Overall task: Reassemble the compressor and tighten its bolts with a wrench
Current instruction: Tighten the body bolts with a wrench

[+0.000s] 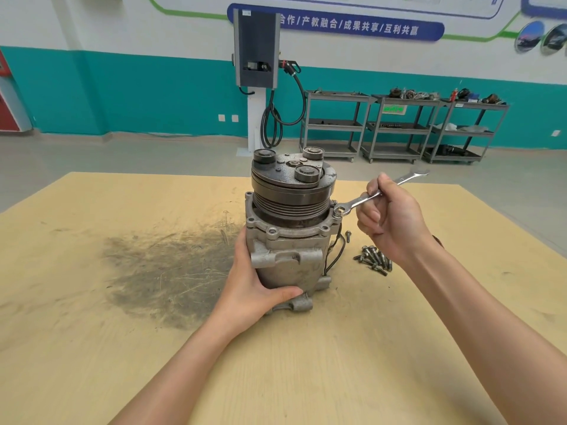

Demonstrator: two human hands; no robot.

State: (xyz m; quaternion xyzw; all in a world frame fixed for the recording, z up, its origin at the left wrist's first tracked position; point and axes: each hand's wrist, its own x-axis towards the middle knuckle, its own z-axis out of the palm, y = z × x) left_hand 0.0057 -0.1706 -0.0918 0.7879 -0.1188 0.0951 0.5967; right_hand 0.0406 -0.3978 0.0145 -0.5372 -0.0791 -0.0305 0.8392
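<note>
The compressor [290,228] stands upright on the bench [122,348], steadied by the left hand [257,280] grasping its body. The right hand [389,216] grips the wrench [368,196], whose shaft runs up-right from a flange bolt [337,213] on the compressor's right side, nearer the right hand.

A blue banner [336,26] runs along the white upper wall and carries white Chinese characters, which read "合作/产教融合/成果共享/互利共赢"; its left end is hidden behind the grey wall-mounted charging unit [256,49], so the line may begin earlier. A small green label [394,109] hangs on the middle metal cart [405,127], but its writing is too blurred to read. The compressor, wrench and bolts show no legible markings.
</note>
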